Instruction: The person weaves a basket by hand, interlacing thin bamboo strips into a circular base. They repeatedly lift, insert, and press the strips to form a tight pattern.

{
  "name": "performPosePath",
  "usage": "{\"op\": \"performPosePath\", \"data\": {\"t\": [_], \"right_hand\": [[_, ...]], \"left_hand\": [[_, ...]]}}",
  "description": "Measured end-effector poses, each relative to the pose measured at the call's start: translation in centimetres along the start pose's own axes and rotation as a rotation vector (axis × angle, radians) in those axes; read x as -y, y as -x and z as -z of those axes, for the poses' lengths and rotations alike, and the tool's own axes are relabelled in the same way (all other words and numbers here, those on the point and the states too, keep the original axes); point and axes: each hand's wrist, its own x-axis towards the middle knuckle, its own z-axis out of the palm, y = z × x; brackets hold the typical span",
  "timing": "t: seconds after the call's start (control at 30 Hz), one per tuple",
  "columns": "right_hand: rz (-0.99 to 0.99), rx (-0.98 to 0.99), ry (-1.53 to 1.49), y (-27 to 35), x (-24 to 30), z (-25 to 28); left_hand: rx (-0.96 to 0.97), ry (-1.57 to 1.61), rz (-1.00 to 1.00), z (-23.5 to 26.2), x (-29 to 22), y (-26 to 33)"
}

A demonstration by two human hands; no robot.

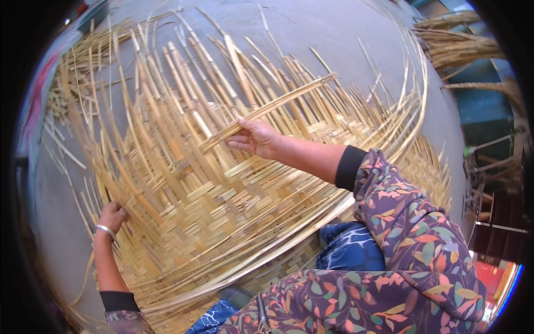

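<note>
Slat (295,97) in right hand (258,139); left hand (113,216) beside weave (233,203)

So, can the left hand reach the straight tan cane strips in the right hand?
Probably not without moving: many long, projecting tan canes spread between the left hand and the held strips, farther right.

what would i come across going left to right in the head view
pink patch at the left edge → left hand → right hand, gripping cane strips → black cuff of the right sleeve → bundled canes at upper right
</note>
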Motion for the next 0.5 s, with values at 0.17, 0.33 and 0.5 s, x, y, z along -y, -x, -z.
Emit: {"op": "performPosePath", "data": {"t": [0.17, 0.33, 0.5], "right_hand": [[-0.035, -0.035, -0.115, 2.2, -1.2, 3.4], [-0.038, -0.069, -0.170, 2.8, -1.3, 5.0], [-0.003, -0.081, -0.162, 3.6, -0.7, 5.0]], "left_hand": [[0.039, -0.090, -0.027, -0.3, 2.2, -1.6], [0.083, -0.036, 0.006, -0.5, 2.9, -2.4], [0.068, 0.067, 0.024, 0.0, 2.7, -2.1]]}}
